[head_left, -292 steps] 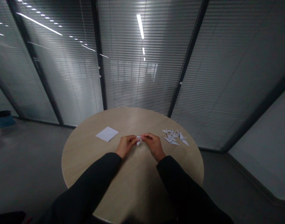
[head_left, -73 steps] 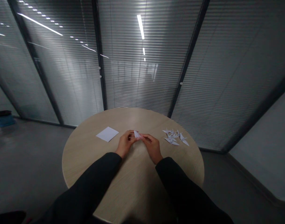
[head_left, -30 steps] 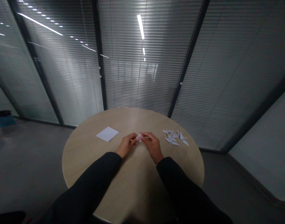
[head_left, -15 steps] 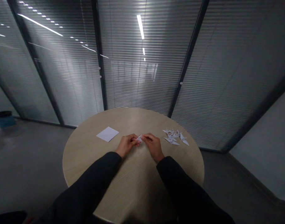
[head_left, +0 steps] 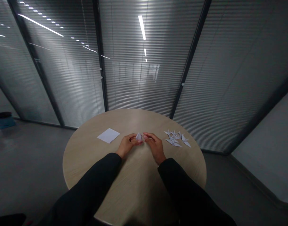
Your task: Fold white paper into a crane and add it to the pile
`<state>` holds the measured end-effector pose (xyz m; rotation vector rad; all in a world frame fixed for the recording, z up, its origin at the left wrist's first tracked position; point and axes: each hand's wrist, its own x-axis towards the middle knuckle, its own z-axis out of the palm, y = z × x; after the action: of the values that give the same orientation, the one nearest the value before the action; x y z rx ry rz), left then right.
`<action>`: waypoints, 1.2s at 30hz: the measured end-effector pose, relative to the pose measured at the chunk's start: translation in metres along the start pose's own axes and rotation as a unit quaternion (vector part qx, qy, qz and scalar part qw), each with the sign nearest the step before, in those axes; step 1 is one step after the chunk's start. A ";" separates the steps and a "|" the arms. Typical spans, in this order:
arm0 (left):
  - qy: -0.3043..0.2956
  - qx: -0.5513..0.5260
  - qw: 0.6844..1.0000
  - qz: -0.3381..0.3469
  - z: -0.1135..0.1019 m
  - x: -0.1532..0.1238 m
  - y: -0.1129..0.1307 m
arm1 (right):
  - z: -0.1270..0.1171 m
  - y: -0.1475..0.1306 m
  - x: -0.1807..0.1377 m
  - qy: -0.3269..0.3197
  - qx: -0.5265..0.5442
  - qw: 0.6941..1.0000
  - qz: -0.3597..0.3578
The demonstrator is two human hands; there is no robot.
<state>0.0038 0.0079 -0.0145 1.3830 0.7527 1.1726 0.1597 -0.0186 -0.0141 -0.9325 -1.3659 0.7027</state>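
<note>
The left hand pinches a small folded white paper piece, mid-fold, fingers closed under it. The right hand curls just beside it; contact unclear. Beyond the left fingers lies a flat white paper square; beyond the right, a heap of white origami cranes, both on a round pale wood table.

This looks like an office meeting room: glass partitions with slatted blinds stand beyond the left grip and right grip, above a round wood-look tabletop on a grey floor
</note>
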 end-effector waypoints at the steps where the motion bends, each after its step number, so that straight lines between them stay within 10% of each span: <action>1: 0.007 0.012 1.000 0.003 0.000 0.000 0.000 | 0.001 0.001 0.000 0.000 0.001 1.000 0.003; 17: -0.054 -0.043 0.998 0.002 0.006 -0.003 -0.003 | -0.002 0.024 0.007 -0.012 0.036 0.999 0.019; 36: 0.041 0.142 0.987 0.069 0.000 -0.003 0.003 | 0.010 0.009 -0.001 -0.054 0.007 0.997 0.052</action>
<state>0.0021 0.0047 -0.0129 1.6531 0.9207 1.2722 0.1510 -0.0141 -0.0231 -0.9715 -1.4135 0.8505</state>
